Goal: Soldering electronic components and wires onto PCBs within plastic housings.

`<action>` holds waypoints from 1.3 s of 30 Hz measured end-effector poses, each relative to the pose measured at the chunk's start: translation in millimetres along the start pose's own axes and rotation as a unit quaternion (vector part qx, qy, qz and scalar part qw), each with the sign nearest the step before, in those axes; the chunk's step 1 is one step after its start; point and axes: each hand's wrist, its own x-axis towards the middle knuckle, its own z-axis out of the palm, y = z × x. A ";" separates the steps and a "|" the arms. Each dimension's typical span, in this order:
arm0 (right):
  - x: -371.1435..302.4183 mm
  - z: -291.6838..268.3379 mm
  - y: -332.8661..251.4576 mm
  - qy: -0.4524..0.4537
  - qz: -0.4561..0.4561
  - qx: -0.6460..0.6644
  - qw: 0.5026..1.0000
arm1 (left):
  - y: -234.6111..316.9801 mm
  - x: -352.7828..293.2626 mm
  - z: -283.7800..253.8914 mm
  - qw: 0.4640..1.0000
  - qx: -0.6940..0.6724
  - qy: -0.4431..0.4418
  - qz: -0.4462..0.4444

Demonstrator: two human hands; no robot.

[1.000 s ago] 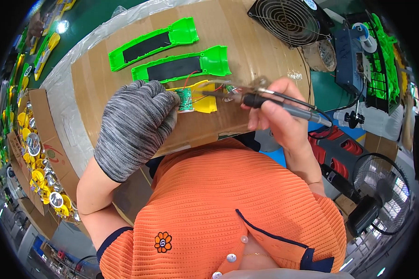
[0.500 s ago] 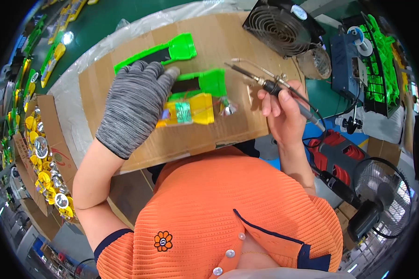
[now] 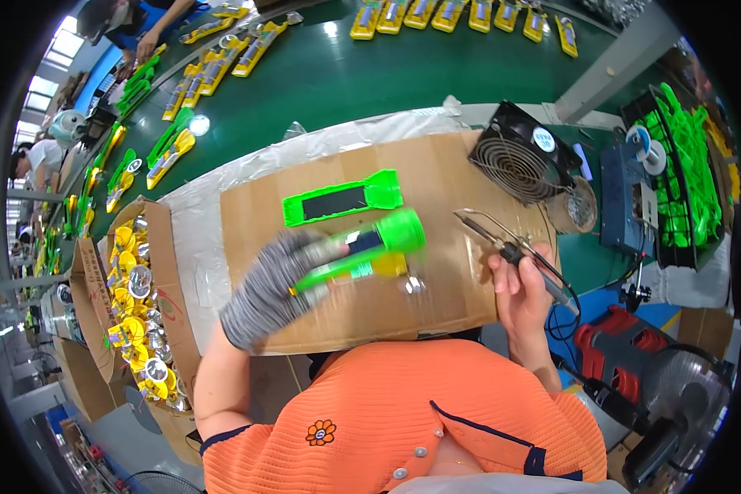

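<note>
My left hand (image 3: 273,284), in a grey knitted glove, is closed on a green flashlight shell (image 3: 401,230) with a dark panel. The shell is tilted and blurred by motion, over a yellow flashlight shell (image 3: 393,264) that it partly covers. A small shiny reflector (image 3: 412,285) lies by the yellow piece's wide end. Farther back on the cardboard rests another green shell (image 3: 382,193), its dark panel facing up. Bare, my right hand (image 3: 523,292) grips a soldering iron (image 3: 512,253) with a thin curved metal tube beside its tip, pointing up and left.
A square black fan (image 3: 514,160) and a cloudy cup (image 3: 571,206) stand at the right, before a blue boxed unit (image 3: 624,198) and a basket of green parts (image 3: 685,189). At left is a carton (image 3: 177,305) of yellow reflector pieces. Behind runs a green belt (image 3: 305,95) carrying flashlights.
My left hand has taken up the nearer green shell and tilted it. My right hand still holds the soldering iron. The view has shifted, showing more of the belt.
</note>
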 end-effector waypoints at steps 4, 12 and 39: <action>0.3 4.4 0.0 0.005 -0.008 -0.003 1.000 | -56.4 64.9 -67.7 0.982 0.130 0.117 0.071; 3.5 8.7 -0.8 0.042 0.009 -0.046 0.998 | -220.8 131.1 -135.0 0.990 0.121 0.042 -0.064; 7.6 11.0 -5.0 0.019 0.009 -0.008 1.000 | -61.0 35.5 -75.1 0.987 0.085 0.139 0.004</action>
